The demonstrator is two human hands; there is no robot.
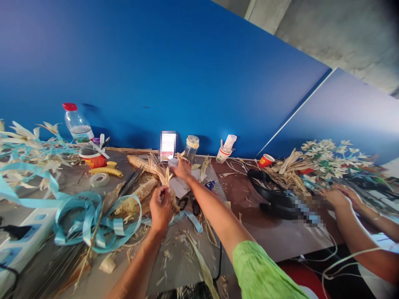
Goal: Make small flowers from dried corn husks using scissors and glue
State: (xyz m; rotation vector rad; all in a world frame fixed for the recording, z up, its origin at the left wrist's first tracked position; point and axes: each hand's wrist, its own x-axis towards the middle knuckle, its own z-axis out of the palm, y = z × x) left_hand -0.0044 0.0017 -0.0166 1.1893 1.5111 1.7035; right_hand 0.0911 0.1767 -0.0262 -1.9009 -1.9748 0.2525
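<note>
My left hand is closed in a pinch near the middle of the table, around the base of a pale corn husk flower. Its petals point up and away from me. Farther off, my right hand reaches forward with fingers curled down; what they hold, if anything, is hidden. Pale husk petals and a whitish translucent piece show at its fingertips. Just behind it stands a clear jar with a cream lid. Dried corn cobs lie left of my hands, and black-handled scissors lie between my forearms.
Loops of light blue ribbon spread at left, near a power strip. Tape, a red paper cup and a water bottle stand or lie behind. A co-worker's hands are at right, near husk flowers.
</note>
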